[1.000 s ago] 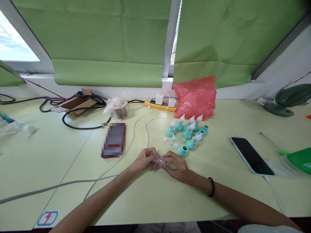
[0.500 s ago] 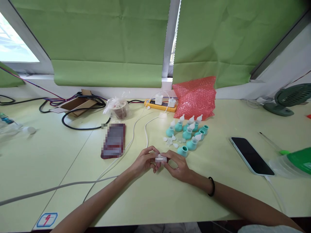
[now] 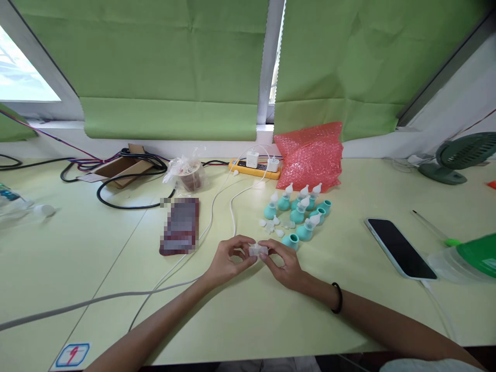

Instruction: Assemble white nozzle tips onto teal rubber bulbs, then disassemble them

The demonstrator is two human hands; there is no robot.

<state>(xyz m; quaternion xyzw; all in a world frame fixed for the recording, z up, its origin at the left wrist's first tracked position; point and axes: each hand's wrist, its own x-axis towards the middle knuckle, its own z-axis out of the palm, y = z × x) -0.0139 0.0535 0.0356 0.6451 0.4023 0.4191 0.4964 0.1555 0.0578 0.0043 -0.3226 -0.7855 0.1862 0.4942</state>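
Left of the nearest teal bulb (image 3: 288,242), a clear plastic piece (image 3: 258,250) is held at either end by the left hand (image 3: 231,260) and right hand (image 3: 285,264), each grip pinched narrowly around it, and is best kept straight under light pressure

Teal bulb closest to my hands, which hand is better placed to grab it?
Probably your right hand: it is just in front of that teal bulb, while your left hand is farther left. Both hands hold the clear piece, so the right may need to let go first.
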